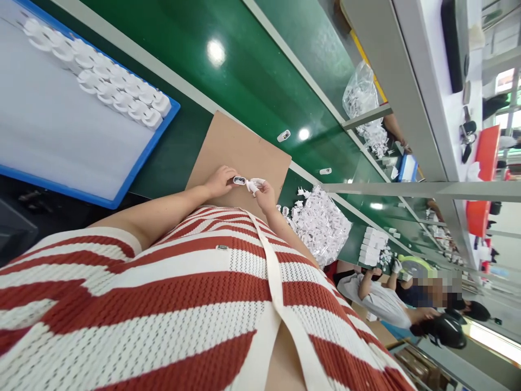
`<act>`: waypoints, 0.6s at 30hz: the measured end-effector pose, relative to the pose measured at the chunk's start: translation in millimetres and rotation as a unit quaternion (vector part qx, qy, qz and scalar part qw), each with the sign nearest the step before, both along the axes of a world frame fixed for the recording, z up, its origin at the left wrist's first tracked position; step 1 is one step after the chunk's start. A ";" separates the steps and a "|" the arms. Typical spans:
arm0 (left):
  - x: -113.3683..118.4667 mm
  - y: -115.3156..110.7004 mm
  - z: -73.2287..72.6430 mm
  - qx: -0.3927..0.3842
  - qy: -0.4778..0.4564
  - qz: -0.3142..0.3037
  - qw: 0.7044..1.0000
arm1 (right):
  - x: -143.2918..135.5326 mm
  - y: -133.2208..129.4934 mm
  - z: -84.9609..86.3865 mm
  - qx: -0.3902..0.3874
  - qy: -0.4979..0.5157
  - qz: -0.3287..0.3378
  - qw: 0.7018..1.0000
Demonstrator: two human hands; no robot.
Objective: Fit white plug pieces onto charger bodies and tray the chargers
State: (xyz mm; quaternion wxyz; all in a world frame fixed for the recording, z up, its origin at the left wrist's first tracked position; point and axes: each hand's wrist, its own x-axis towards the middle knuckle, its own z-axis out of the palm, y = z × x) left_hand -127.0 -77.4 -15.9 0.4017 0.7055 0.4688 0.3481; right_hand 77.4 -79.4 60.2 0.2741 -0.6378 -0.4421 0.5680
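Observation:
Over a sheet of brown cardboard (228, 141), both of my hands are close together. My left hand (220, 182) is closed, its fingertips pinching a small white oval housing (239, 180) with a dark opening facing up. Just beside it, my right hand (265, 196) is closed on a white piece (255, 185) that looks ribbed or coiled; its exact kind is too small to make out. The two pieces are nearly end to end, and I cannot tell whether they touch.
On my left is a blue-edged tray (142, 157) with rows of white rounded parts (118, 89). A clear bag of white parts (319, 225) lies to my right. Two white housings (284, 136) rest on the green belt (175, 43). A co-worker (378, 293) sits further right.

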 end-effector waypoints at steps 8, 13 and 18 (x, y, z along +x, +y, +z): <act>-3.2 -2.4 0.8 0.006 -0.011 0.007 1.000 | -3.7 4.4 5.2 0.140 -0.111 0.117 0.977; -3.2 -1.0 -2.4 0.019 -0.022 0.001 1.000 | -7.5 14.7 14.4 0.240 -0.255 0.265 0.898; -3.3 -1.6 -4.0 0.013 -0.020 0.010 1.000 | -16.4 20.6 13.8 0.243 -0.367 0.394 0.807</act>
